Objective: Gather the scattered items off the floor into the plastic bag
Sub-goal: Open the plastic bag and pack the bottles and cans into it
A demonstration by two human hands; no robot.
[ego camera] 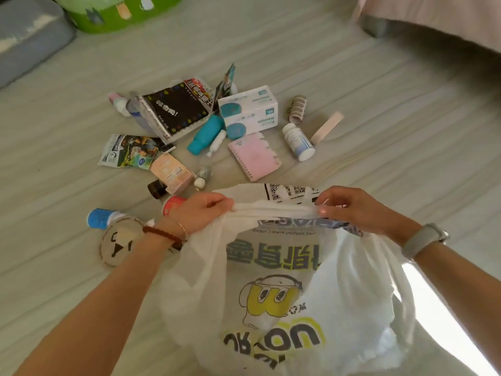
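Observation:
A white plastic bag (273, 294) with yellow and green print hangs low in front of me. My left hand (202, 213) and my right hand (352, 210) each pinch its top edge, stretched taut between them. Beyond the bag, items lie scattered on the floor: a pink spiral notebook (254, 156), a white pill bottle (298, 142), a teal bottle (206, 134), two stacked white-and-teal boxes (249, 112), a black snack packet (176, 109), a peach box (170, 172), a blue-capped bottle (101, 218) and a round bear-face pad (119, 242).
The floor is covered with a pale striped mat (379, 104). A grey cushion (29, 36) and a green tub (116, 12) sit at the far left. A bed edge with pink cover (447, 20) is at the far right.

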